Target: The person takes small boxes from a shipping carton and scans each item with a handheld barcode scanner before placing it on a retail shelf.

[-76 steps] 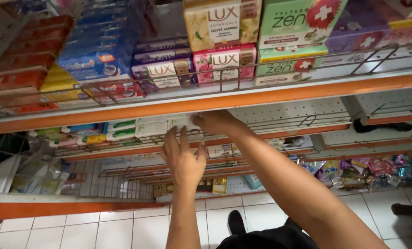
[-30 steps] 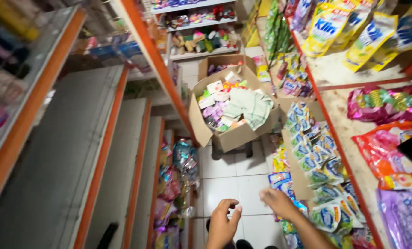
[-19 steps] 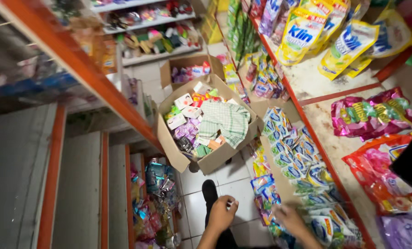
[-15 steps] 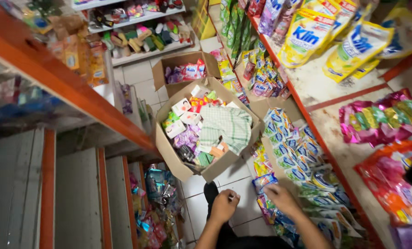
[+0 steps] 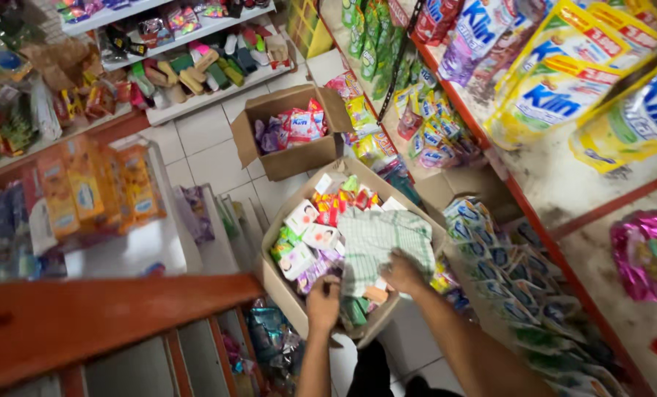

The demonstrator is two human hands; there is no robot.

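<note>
A large open cardboard box stands on the tiled floor below me, full of small soap boxes and packets with a green checked cloth lying on top. My left hand reaches into the near side of the box, fingers curled down among the packets; whether it grips one is unclear. My right hand rests on the near edge of the checked cloth, fingers bent onto it.
A second open box with pink and purple packets stands farther along the aisle. Shelves with detergent pouches line the right side. An orange-edged shelf with orange cartons juts in at the left.
The view swung from the shelf of soap boxes down to the floor. Both hands left the shelf and dropped into the large cardboard box.
</note>
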